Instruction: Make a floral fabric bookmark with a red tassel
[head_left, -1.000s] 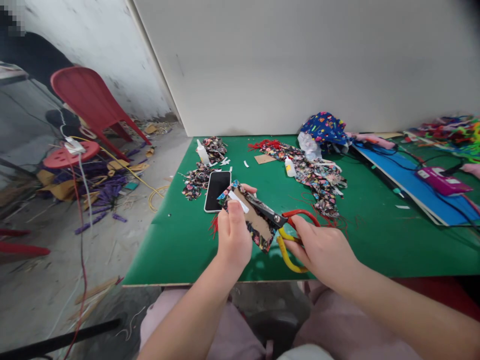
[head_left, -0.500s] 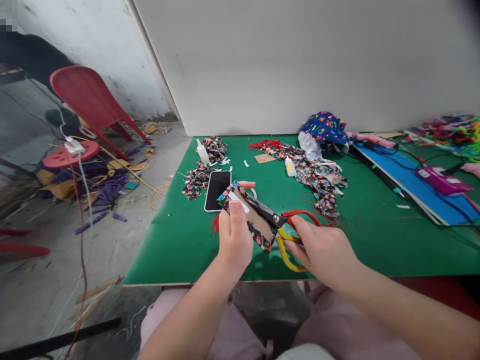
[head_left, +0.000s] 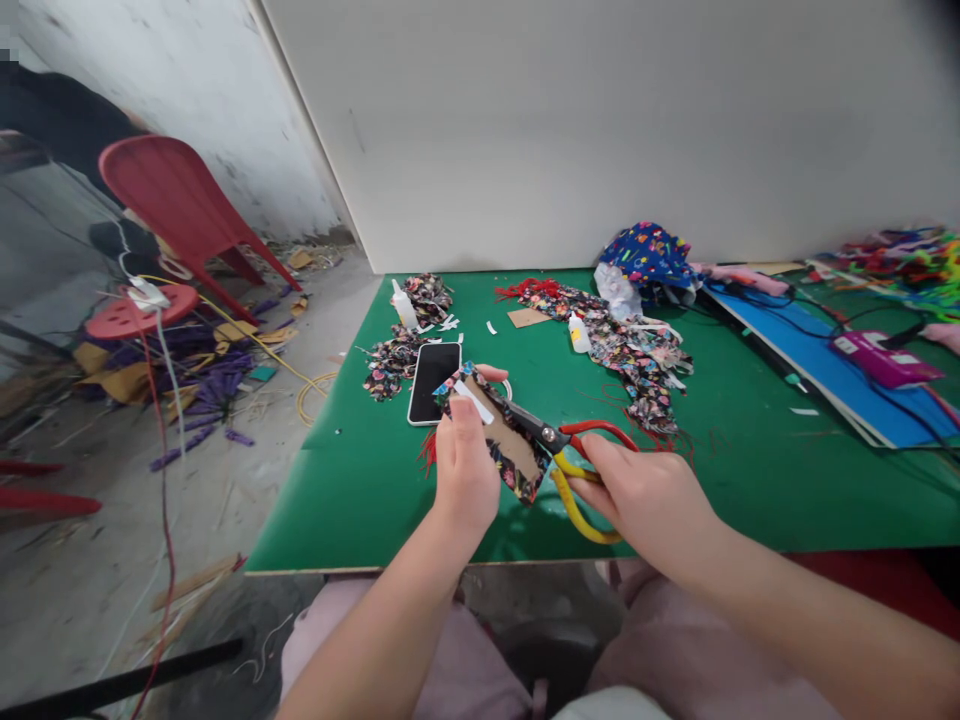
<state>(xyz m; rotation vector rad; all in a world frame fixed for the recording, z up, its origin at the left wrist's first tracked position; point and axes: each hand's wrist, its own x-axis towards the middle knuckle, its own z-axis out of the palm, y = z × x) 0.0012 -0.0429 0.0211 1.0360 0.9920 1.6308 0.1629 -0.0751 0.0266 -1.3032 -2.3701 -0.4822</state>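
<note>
My left hand (head_left: 466,455) grips a flat piece of brown cardboard (head_left: 514,445) edged with dark floral fabric, the thumb pressing on a white strip (head_left: 474,402) near its upper end. Scissors (head_left: 551,438) with one red and one yellow handle are in my right hand (head_left: 652,495), fingers through the handles. Their blades lie along the upper right edge of the cardboard piece; whether they touch the fabric I cannot tell. Just behind my left hand lies a phone (head_left: 435,380) with a dark screen. Red threads (head_left: 428,453) show beside the left wrist.
On the green table (head_left: 360,500) are floral fabric scraps (head_left: 634,365), two glue bottles (head_left: 403,305) (head_left: 578,333), and a small cardboard piece (head_left: 528,317). A blue patterned bundle (head_left: 651,258), a blue board (head_left: 810,365) and a magenta box with cables (head_left: 885,360) stand right. A person sits by a red chair (head_left: 169,205).
Both hands keep their grip, with the cardboard piece and scissors shifted only very slightly. The scissor handles look a little farther apart.
</note>
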